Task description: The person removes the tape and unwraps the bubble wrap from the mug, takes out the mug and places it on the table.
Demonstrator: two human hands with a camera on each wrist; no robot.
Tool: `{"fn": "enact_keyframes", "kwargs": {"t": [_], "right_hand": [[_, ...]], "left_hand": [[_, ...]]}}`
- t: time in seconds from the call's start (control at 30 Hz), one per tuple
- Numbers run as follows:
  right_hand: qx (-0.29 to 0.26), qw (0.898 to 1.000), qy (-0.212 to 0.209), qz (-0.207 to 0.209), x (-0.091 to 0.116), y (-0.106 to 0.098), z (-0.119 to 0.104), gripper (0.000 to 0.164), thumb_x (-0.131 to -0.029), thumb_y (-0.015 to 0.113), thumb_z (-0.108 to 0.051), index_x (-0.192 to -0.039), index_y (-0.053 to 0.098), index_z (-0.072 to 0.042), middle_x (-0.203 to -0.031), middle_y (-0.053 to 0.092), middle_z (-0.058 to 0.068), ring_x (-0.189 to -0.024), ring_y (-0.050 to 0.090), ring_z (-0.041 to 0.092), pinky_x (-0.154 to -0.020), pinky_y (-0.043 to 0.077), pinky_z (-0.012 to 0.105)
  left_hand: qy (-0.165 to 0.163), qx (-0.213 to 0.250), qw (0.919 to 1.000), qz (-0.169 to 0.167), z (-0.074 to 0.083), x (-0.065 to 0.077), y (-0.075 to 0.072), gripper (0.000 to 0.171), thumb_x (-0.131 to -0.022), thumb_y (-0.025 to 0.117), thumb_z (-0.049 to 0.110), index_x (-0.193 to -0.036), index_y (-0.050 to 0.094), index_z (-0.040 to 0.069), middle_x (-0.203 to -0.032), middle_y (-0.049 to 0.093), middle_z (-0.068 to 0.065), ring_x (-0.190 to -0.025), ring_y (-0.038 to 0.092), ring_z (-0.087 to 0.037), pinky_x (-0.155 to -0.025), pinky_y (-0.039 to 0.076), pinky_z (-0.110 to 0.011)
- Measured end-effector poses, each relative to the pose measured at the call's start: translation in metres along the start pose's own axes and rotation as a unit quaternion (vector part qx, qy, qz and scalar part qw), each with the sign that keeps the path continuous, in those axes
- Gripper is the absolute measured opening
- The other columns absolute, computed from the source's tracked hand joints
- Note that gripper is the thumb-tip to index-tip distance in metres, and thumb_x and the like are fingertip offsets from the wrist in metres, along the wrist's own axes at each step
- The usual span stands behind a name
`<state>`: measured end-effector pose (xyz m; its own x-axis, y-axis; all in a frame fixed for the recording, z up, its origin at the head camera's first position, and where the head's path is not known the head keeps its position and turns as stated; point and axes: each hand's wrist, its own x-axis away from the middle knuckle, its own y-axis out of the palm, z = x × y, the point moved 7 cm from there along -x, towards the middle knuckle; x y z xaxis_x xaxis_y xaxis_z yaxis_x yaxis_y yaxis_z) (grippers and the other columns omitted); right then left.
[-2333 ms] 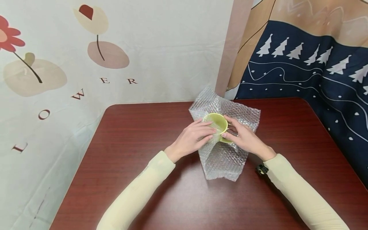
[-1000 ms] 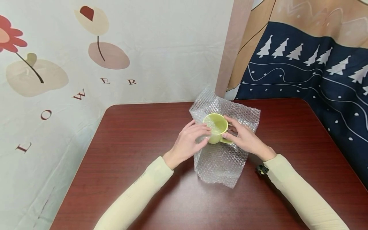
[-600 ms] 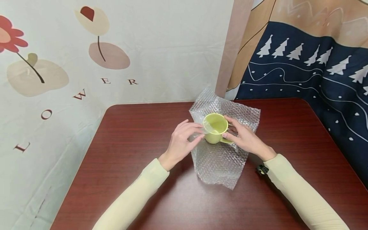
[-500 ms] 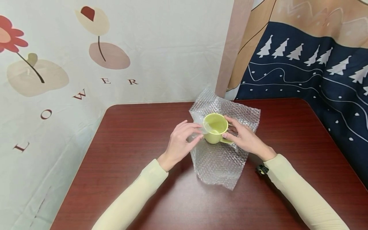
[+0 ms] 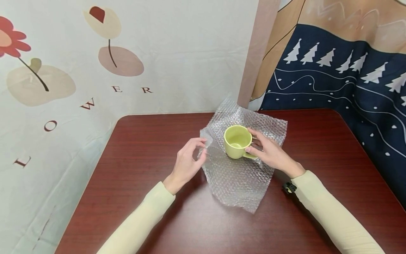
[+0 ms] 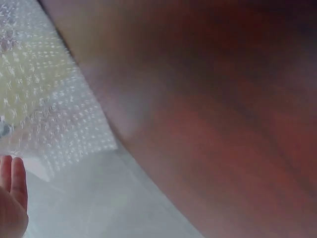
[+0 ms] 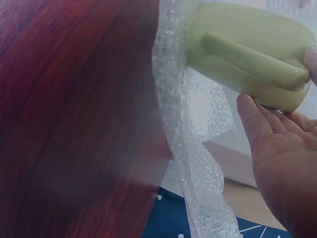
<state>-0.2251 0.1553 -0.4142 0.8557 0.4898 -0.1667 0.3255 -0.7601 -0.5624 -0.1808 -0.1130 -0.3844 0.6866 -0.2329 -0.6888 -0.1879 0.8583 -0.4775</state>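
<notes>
A yellow-green mug [image 5: 235, 150] stands upright on a sheet of bubble wrap [image 5: 241, 183], its handle toward the right and near side. My right hand [image 5: 269, 151] grips the mug's right side, with the thumb by the handle; in the right wrist view the mug [image 7: 237, 44] shows its handle, and several fingers of the hand [image 7: 287, 163] lie along its far side. Left of the mug, my left hand [image 5: 187, 160] pinches the left edge of the bubble wrap between thumb and fingers. The left wrist view shows the bubble wrap [image 6: 74, 119] raised beside the hand [image 6: 12, 193].
Under everything is a dark red wooden table [image 5: 146, 148] with rounded far corners. A pale flower-printed cloth [image 5: 177, 63] hangs behind it, and a navy cloth with white trees [image 5: 317, 81] hangs at the right. A small black device [image 5: 289, 187] sits at the right cuff.
My left hand has moved left and toward me, drawing the bubble wrap flap out of the mug and off its left side. The right hand and the mug have stayed in place.
</notes>
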Motion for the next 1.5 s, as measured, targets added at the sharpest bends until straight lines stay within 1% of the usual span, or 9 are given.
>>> {"fn": "enact_keyframes", "kwargs": {"t": [0.2, 0.43, 0.57, 0.67, 0.83, 0.93, 1.13, 1.33, 1.5], "right_hand": [[0.005, 1.0, 0.002, 0.002, 0.001, -0.001, 0.001, 0.077, -0.099, 0.073, -0.016, -0.16, 0.03, 0.002, -0.155, 0.045, 0.025, -0.131, 0.06, 0.037, -0.1, 0.053, 0.04], [-0.002, 1.0, 0.006, -0.002, 0.0, 0.0, 0.002, 0.077, -0.099, 0.073, -0.016, -0.16, 0.029, 0.0, -0.155, 0.045, 0.024, -0.132, 0.059, 0.037, -0.1, 0.052, 0.041], [-0.001, 1.0, 0.005, -0.002, 0.0, 0.0, 0.002, 0.077, -0.099, 0.072, -0.016, -0.16, 0.029, 0.0, -0.155, 0.045, 0.023, -0.132, 0.058, 0.037, -0.101, 0.052, 0.04], [0.003, 1.0, 0.003, -0.001, 0.001, 0.0, 0.002, 0.077, -0.099, 0.072, -0.016, -0.16, 0.029, 0.0, -0.155, 0.045, 0.023, -0.132, 0.058, 0.037, -0.101, 0.052, 0.04], [0.006, 1.0, 0.003, -0.001, 0.001, 0.0, 0.003, 0.076, -0.1, 0.071, -0.017, -0.161, 0.029, 0.0, -0.156, 0.044, 0.023, -0.132, 0.058, 0.036, -0.101, 0.052, 0.04], [0.007, 1.0, 0.004, -0.001, 0.001, 0.0, 0.003, 0.076, -0.1, 0.071, -0.017, -0.161, 0.029, 0.0, -0.157, 0.044, 0.023, -0.132, 0.058, 0.036, -0.102, 0.051, 0.04], [0.008, 1.0, 0.006, -0.002, 0.001, 0.0, 0.004, 0.076, -0.1, 0.071, -0.017, -0.161, 0.028, 0.0, -0.157, 0.044, 0.023, -0.133, 0.058, 0.036, -0.102, 0.051, 0.04], [0.005, 1.0, 0.006, -0.002, 0.001, -0.001, 0.005, 0.076, -0.1, 0.071, -0.017, -0.161, 0.029, -0.001, -0.156, 0.044, 0.022, -0.133, 0.058, 0.036, -0.102, 0.051, 0.04], [0.005, 1.0, 0.004, -0.001, 0.001, -0.001, 0.004, 0.076, -0.1, 0.071, -0.017, -0.161, 0.029, 0.0, -0.157, 0.044, 0.022, -0.133, 0.058, 0.036, -0.102, 0.051, 0.039]], "left_hand": [[-0.026, 0.021, 0.9994, 0.002, -0.008, 0.007, -0.006, 0.036, -0.087, 0.066, -0.014, -0.121, 0.061, -0.004, -0.126, 0.065, -0.014, -0.106, 0.069, -0.027, -0.085, 0.06, -0.034], [-0.038, -0.015, 0.9986, -0.032, -0.013, 0.012, -0.01, 0.057, -0.08, 0.062, -0.019, -0.134, 0.057, -0.003, -0.148, 0.046, -0.018, -0.104, 0.064, -0.031, -0.078, 0.061, -0.032], [-0.027, -0.056, 0.9964, -0.057, -0.016, 0.015, -0.014, 0.057, -0.077, 0.062, -0.019, -0.13, 0.063, 0.0, -0.155, 0.038, -0.019, -0.102, 0.063, -0.031, -0.069, 0.057, -0.028], [-0.019, -0.08, 0.9937, -0.076, -0.016, 0.017, -0.016, 0.051, -0.076, 0.063, -0.018, -0.122, 0.069, 0.003, -0.157, 0.038, -0.018, -0.114, 0.062, -0.033, -0.066, 0.054, -0.028], [-0.011, -0.125, 0.9862, -0.109, -0.019, 0.02, -0.017, 0.037, -0.078, 0.064, -0.01, -0.111, 0.073, 0.003, -0.151, 0.049, -0.017, -0.126, 0.056, -0.036, -0.087, 0.055, -0.042], [0.005, -0.182, 0.9734, -0.139, -0.021, 0.023, -0.016, 0.026, -0.082, 0.064, 0.003, -0.105, 0.075, 0.004, -0.143, 0.059, -0.015, -0.133, 0.054, -0.036, -0.103, 0.048, -0.053], [0.07, -0.305, 0.9295, -0.195, -0.022, 0.028, -0.012, 0.025, -0.092, 0.062, 0.03, -0.095, 0.077, 0.01, -0.132, 0.068, -0.011, -0.138, 0.052, -0.034, -0.117, 0.035, -0.055], [0.079, -0.336, 0.912, -0.222, -0.025, 0.033, -0.013, 0.029, -0.09, 0.067, 0.039, -0.098, 0.076, 0.013, -0.112, 0.073, -0.006, -0.124, 0.06, -0.035, -0.115, 0.035, -0.06], [0.05, -0.354, 0.8976, -0.258, -0.032, 0.036, -0.013, 0.043, -0.091, 0.068, 0.053, -0.11, 0.077, 0.016, -0.118, 0.072, -0.007, -0.128, 0.058, -0.036, -0.115, 0.031, -0.066]]}}
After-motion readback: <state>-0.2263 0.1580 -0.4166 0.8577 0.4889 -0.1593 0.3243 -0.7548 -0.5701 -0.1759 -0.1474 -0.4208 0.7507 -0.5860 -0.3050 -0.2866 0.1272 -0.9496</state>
